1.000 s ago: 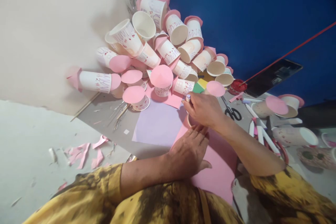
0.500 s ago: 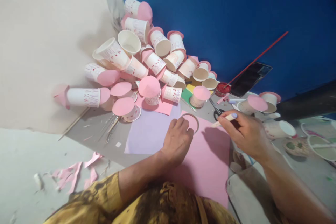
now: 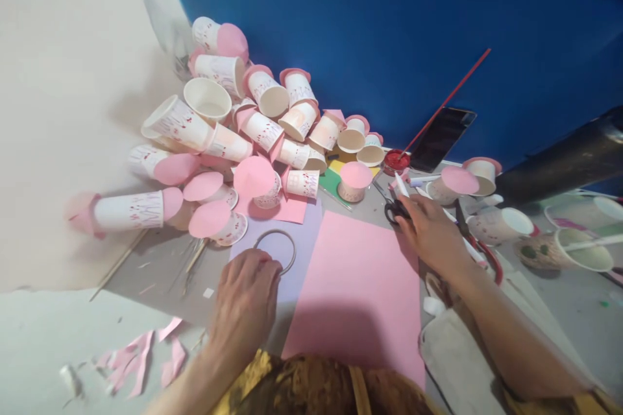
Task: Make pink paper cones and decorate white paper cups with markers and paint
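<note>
My left hand [image 3: 248,298] pinches the near rim of a thin grey ring [image 3: 294,248], holding it over the lilac sheet [image 3: 304,233]. A large pink paper sheet [image 3: 357,272] lies flat to the right of that hand. My right hand [image 3: 433,233] is closed around a white marker [image 3: 401,184], whose end sticks out past the fingers. Black-handled scissors [image 3: 392,213] lie right beside these fingertips, partly covered by them. Whether the fingers touch the scissors, I cannot tell.
Paper cups [image 3: 263,130] with pink paper tops are heaped at the back left. A phone [image 3: 442,139] leans on the blue wall by a red pot [image 3: 396,162] with a stick in it. Red-handled pliers [image 3: 491,259] lie right; pink scraps [image 3: 131,360] lie lower left.
My left hand has carried the ring leftward off the pink sheet to above the lilac one. My right hand has moved from over the pink sheet to the scissors, marker still in it.
</note>
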The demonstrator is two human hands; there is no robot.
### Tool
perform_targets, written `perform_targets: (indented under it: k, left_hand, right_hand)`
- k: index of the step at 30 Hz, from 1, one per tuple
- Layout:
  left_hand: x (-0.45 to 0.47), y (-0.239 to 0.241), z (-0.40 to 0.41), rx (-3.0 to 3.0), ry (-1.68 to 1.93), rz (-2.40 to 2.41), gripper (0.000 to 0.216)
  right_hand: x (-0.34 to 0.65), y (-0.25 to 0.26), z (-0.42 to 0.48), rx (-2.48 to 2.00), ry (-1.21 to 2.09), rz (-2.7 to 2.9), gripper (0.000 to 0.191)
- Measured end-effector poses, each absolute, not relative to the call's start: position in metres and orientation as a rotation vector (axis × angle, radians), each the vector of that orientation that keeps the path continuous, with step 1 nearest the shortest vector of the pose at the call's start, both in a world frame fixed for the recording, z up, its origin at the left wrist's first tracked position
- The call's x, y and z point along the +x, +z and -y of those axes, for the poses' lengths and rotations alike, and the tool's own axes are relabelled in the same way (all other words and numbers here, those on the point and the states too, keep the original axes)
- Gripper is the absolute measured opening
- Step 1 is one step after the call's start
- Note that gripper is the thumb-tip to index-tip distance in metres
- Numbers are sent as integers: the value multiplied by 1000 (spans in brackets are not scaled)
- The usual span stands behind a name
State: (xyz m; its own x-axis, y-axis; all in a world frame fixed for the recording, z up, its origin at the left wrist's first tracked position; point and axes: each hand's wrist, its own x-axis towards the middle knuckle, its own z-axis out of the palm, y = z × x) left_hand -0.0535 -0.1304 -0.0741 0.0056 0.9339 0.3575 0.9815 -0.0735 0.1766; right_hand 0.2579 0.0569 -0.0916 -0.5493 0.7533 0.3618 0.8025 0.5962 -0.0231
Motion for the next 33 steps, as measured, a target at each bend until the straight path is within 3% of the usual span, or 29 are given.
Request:
perform_targets:
  k: [4,7,13,19,29,33]
  left_hand:
    - [-40,-77,130,-2226,-709,2354,24]
    - [-29,-76,126,-2364,-847,2666,18]
    - [-17,-68,116,-2023,-1000,3208,56]
    - [-5,-65,105,-2079,-1033,3164,33]
    - [-1,-67,99,-2114,-1146,3081,33]
    - [0,-73,103,-2080,-1353,3083,34]
  right_hand:
    - [258,-92,-57,-1298,-321,2485,34]
    - [256,-92,-50,-1276,-221,2413,21]
    - [249,-99,-34,-1288,202,2434,15]
    - [260,-90,-44,-1506,214,2203,19]
    - [242,-76,-76,-1895,310,2308,23]
    - [239,-75,-79,-1979,303,2280,28]
